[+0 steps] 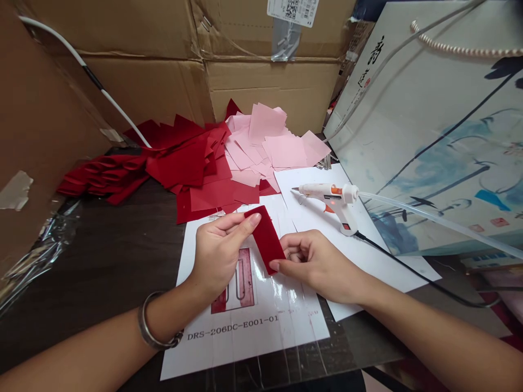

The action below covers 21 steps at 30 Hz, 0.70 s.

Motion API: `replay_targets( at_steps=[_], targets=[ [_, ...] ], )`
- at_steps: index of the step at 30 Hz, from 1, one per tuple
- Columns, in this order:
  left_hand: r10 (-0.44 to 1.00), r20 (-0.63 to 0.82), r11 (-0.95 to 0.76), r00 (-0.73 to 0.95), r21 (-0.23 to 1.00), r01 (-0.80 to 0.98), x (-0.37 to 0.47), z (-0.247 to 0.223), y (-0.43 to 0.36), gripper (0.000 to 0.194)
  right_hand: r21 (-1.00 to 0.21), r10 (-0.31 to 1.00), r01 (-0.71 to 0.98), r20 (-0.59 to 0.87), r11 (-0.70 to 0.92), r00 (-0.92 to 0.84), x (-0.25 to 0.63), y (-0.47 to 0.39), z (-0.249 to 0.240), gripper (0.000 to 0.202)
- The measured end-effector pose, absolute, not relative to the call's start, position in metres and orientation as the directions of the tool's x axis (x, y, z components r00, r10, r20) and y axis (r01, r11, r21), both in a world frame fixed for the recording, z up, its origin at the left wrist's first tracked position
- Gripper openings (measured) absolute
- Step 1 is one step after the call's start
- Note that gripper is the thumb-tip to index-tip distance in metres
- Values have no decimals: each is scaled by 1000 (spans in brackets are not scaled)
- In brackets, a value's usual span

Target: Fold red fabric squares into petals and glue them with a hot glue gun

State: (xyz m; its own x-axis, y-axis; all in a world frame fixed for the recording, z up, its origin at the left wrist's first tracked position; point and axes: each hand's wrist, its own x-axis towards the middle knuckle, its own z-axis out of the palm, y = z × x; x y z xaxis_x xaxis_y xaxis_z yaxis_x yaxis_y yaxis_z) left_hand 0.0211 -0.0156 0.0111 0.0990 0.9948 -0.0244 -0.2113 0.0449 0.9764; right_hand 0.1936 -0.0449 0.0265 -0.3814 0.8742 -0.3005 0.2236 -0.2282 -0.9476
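Note:
A narrow red fabric strip [266,242] is held slantwise above a printed white sheet [245,348]. My left hand [218,247] pinches its upper left corner between thumb and fingers. At the lower right end, my right hand [308,261] grips the strip, thumb along its edge and fingers curled behind. Beneath the hands, the sheet shows a red rectangle with looped lines [241,283], partly hidden by my left hand. Red fabric pieces [183,160] and pink fabric pieces [265,141] lie heaped beyond the sheet.
A white glue gun [337,201] with a black cable rests on white paper [368,250] at the right. Folded red pieces [108,177] lie at the left. Cardboard [269,90] stands behind, a painted panel [441,136] at the right, and crumpled clear plastic [44,250] at the left.

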Motion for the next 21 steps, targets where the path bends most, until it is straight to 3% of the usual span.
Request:
replay_targets(
  at_steps=[6,10,14,19,21],
  targets=[
    [993,-22,47,116,975,-219,21,11,-15,10,-955,890,268,-231,-130,-394,194,-45,26,10],
    [995,20,-1,99,982,-188,22,15,-15,2,-963,928,258,-167,-80,-334,192,-45,26,15],
    [990,31,1,141,974,-225,22,17,-18,13,-966,939,255,-133,-51,-317,192,-46,24,16],
    [987,123,-106,101,982,-158,21,17,-18,3,-956,932,286,-163,-68,-324,193,-46,25,15],
    [986,133,-117,101,982,-148,20,15,-17,9,-957,933,281,-170,-79,-316,193,-46,27,15]
  ],
)
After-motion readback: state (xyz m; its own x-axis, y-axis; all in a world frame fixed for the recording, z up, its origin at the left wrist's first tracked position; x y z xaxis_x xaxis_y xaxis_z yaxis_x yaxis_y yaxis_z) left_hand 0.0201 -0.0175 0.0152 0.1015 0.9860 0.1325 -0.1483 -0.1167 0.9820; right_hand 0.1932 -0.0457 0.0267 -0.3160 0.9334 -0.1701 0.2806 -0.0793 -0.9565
